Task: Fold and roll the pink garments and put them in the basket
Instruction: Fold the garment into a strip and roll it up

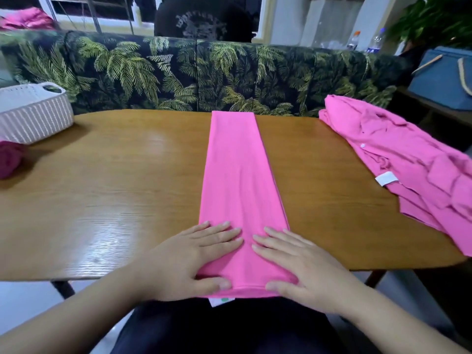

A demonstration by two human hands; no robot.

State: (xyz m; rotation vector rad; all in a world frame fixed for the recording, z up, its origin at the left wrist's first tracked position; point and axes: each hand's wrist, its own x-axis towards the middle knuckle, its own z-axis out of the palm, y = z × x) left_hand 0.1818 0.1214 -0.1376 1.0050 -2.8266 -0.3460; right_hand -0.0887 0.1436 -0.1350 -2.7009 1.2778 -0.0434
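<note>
Both hands are lying flat on the near end of the strip (237, 180) — the left hand (194, 261) with fingers straight and spread on its left half, the right hand (298, 267) mirroring it on the right half, thumbs reaching along the near edge. Neither is gripping; they are pressing, palms down, which looks like pinning the folded cloth to start the roll evenly from this end. The strip is running straight away from the fingertips across the table (102, 190) to the far edge, narrow and smooth, so the roll can travel forward without skewing. A white tag (221, 301) is peeking out under the near edge, between the thumbs. The basket (33, 116) is sitting well off to the left hand's far side, with a rolled garment (9, 159) just in front of it — not yet inside. A crumpled shirt (398, 164) is waiting beyond the right hand, well apart from it, probably next in line for folding.
</note>
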